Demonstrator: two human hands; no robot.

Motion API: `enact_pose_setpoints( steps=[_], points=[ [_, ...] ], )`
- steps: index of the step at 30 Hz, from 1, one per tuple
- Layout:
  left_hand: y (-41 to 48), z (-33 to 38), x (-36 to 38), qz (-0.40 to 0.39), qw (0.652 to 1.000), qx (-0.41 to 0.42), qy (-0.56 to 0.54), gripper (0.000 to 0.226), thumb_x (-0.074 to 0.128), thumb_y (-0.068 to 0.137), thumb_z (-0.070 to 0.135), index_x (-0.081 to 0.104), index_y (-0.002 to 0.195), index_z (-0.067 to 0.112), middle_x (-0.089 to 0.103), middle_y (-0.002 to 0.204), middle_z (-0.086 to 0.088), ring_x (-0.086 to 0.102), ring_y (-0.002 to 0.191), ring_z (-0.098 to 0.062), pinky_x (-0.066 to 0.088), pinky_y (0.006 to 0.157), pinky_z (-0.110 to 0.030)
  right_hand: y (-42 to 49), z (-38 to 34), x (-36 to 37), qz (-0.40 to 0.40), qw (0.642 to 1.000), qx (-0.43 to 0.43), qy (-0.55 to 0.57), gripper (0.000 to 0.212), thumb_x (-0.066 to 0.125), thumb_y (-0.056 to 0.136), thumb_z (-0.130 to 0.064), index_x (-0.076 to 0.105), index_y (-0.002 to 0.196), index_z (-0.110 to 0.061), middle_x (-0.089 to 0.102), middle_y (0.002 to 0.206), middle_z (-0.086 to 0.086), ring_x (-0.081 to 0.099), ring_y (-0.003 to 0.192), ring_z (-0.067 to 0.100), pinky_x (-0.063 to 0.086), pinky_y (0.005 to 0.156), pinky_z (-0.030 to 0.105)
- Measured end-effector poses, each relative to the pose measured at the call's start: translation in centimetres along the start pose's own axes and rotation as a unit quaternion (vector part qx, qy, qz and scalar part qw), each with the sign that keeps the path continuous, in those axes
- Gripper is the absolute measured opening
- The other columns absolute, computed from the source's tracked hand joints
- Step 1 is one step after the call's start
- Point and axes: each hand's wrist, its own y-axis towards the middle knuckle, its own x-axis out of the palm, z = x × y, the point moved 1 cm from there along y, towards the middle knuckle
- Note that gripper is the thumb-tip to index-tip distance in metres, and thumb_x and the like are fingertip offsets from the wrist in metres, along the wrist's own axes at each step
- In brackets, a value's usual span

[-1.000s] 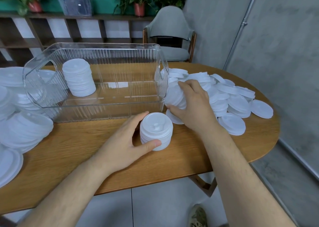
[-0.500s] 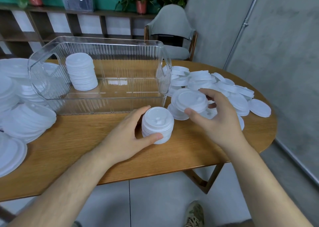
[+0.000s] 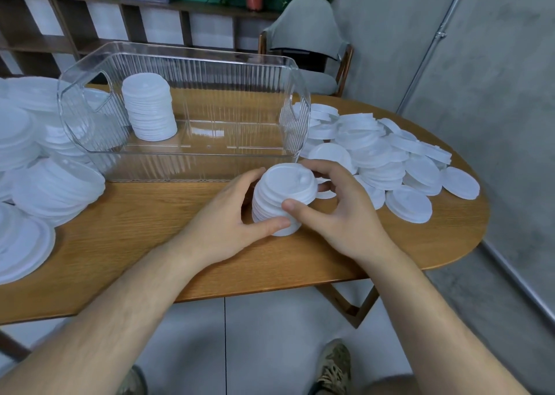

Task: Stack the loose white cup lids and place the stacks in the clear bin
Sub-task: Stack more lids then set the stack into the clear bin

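the lid (image 3: 288, 181) from the right hand (image 3: 345, 214) now tops the stack (image 3: 270, 214); its fingers (image 3: 318, 167) and the left hand (image 3: 222, 223) curl round the stack, one lid taller.

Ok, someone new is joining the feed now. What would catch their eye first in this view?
First, at the centre, the left hand and right hand grip a short stack of white lids standing on the wooden table, just in front of the clear bin. A taller stack stands inside the bin's left end. A heap of loose lids sprawls to the bin's right.
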Motion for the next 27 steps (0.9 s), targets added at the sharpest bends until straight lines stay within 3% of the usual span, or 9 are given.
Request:
enact_pose_setpoints(
  steps=[8, 11, 15, 20, 24, 27],
  points=[
    [0.1, -0.5, 0.2, -0.003, 1.000, -0.004, -0.006, 0.099, 0.071, 0.070, 0.077, 0.033, 0.152, 0.037, 0.045, 0.150, 0.020, 0.042, 0.138, -0.001, 0.039, 0.115, -0.038, 0.0, 0.4, 0.3, -0.031, 0.999, 0.010, -0.021, 0.061, 0.084, 0.080, -0.043, 0.058, 0.132, -0.024, 0.062, 0.125, -0.014, 0.055, 0.123, 0.008, 0.046, 0.104, 0.031],
    [0.0, -0.4, 0.1, -0.002, 1.000, -0.008, -0.012, 0.102, 0.070, 0.069, 0.079, 0.032, 0.153, 0.036, 0.044, 0.150, 0.020, 0.041, 0.138, -0.001, 0.038, 0.116, -0.036, 0.2, 0.4, 0.4, -0.042, 0.999, 0.020, -0.023, 0.061, 0.084, 0.080, -0.039, 0.058, 0.133, -0.024, 0.060, 0.126, -0.016, 0.054, 0.123, 0.003, 0.043, 0.105, 0.025],
    [0.0, 0.2, 0.1, 0.004, 1.000, 0.006, -0.006, 0.095, 0.068, 0.069, 0.072, 0.039, 0.150, 0.032, 0.048, 0.145, 0.021, 0.043, 0.133, 0.005, 0.038, 0.115, -0.031, 0.3, 0.7, 0.5, -0.055, 0.997, 0.009, -0.050, 0.062, 0.083, 0.081, -0.040, 0.058, 0.134, -0.021, 0.058, 0.130, -0.016, 0.051, 0.126, 0.002, 0.038, 0.104, 0.015],
    [-0.2, 0.3, 0.1, 0.005, 1.000, 0.010, -0.024, 0.105, 0.069, 0.065, 0.073, 0.023, 0.154, 0.044, 0.033, 0.150, 0.028, 0.030, 0.137, 0.012, 0.024, 0.108, -0.010, 0.3, 0.5, 0.1, -0.060, 0.996, 0.004, -0.072, 0.069, 0.068, 0.081, -0.060, 0.053, 0.140, -0.026, 0.055, 0.132, -0.020, 0.047, 0.130, 0.002, 0.036, 0.106, 0.014],
    [-0.2, 0.4, -0.1, 0.007, 0.999, 0.027, -0.040, 0.093, 0.070, 0.073, 0.064, 0.027, 0.154, 0.047, 0.038, 0.148, 0.025, 0.032, 0.138, 0.011, 0.025, 0.105, -0.004, 1.0, 0.8, -1.0, 0.053, 0.998, 0.019, -0.036, 0.049, 0.060, 0.091, -0.050, 0.057, 0.134, -0.025, 0.061, 0.123, -0.016, 0.055, 0.118, 0.002, 0.043, 0.096, 0.017],
    [-0.2, 0.5, 0.0, 0.008, 0.999, 0.032, -0.028, 0.082, 0.067, 0.079, 0.060, 0.033, 0.152, 0.045, 0.042, 0.145, 0.024, 0.033, 0.134, 0.015, 0.023, 0.104, 0.002, 1.8, 2.3, -1.9, 0.140, 0.980, 0.048, -0.135, 0.045, 0.066, 0.093, -0.039, 0.059, 0.133, -0.019, 0.060, 0.125, -0.007, 0.053, 0.118, 0.009, 0.043, 0.100, 0.027]
  ],
)
